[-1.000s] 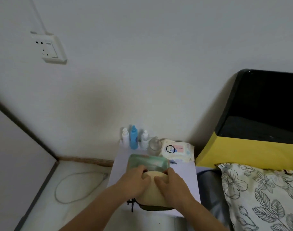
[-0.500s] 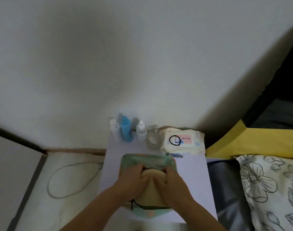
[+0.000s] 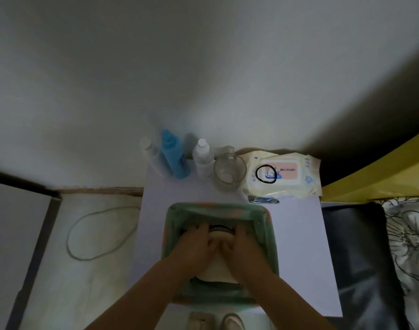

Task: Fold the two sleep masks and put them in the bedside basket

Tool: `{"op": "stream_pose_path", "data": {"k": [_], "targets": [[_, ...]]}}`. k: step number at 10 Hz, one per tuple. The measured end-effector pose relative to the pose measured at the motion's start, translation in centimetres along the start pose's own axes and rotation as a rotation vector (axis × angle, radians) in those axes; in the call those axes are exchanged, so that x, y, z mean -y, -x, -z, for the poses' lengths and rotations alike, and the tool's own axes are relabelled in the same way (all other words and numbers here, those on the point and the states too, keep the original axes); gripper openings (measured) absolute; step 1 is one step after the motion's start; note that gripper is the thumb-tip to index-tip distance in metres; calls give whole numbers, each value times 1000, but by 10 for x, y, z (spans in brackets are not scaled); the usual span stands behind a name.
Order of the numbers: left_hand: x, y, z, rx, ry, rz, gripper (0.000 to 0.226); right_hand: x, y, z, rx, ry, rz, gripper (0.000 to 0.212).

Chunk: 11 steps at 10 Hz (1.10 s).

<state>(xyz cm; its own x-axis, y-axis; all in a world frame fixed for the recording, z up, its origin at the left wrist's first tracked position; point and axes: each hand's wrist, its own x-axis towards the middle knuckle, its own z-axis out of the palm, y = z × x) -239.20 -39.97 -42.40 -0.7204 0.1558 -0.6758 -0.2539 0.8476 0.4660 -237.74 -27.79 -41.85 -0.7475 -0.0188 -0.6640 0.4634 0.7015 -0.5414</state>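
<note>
A green and pink fabric basket stands on the white bedside table. Inside it lies a folded beige sleep mask with a dark edge. My left hand and my right hand are both down in the basket, pressing on the mask from its left and right sides, fingers curled over its far edge. A dark strap shows just beyond my fingertips. A second mask cannot be told apart under the hands.
At the table's back stand three small bottles, a glass cup and a wet wipes pack with a black hair tie; nail clippers lie before it. A cable loop lies on the floor left. A floral pillow is right.
My hands have moved forward and down with the beige mask, from the table's near side into the basket. The view has tilted down, closer over the table.
</note>
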Motion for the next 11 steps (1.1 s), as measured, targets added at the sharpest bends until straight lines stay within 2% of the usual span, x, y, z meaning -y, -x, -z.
{"op": "stream_pose_path", "data": {"k": [1,3,4,6,8,10,11], "targets": [[5,-10,-8,12,-39,36,43,-4,-11,-8,13,-34,-29,20],[7,-18,-20,6,-92,115,46,-7,-26,-22,43,44,-102,36],[6,-18,-20,-24,-115,117,45,-8,-28,-24,37,74,-90,36],[5,-6,-13,-38,-110,90,42,-7,-18,-16,21,259,-14,36],[-5,15,6,-56,-124,67,31,3,3,-5,-64,305,70,24],[-15,40,25,-78,-76,-9,22,15,27,8,-126,350,151,35],[-20,59,34,-108,-72,-26,21,25,44,18,-73,407,137,30]]}}
